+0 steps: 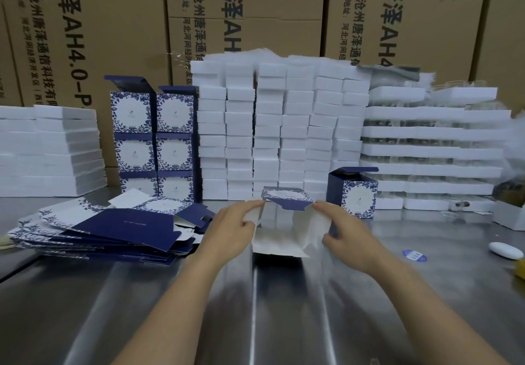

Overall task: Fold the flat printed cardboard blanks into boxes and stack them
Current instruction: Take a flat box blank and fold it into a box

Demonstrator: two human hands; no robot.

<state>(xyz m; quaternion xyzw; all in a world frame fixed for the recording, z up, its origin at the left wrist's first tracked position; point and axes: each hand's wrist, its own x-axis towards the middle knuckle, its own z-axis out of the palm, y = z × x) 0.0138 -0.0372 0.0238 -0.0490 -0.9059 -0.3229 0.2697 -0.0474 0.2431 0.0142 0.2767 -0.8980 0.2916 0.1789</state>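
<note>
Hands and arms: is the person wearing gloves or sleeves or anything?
No. The left hand and right hand are bare, with no gloves. Both forearms are bare too, with no sleeves in view. No watch, ring or bracelet shows.

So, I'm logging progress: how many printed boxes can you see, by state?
Stacked folded boxes: 6 visible
Lone folded box: 1
Half-folded box, gripped by left hand and right hand: 1
Total: 8
</note>
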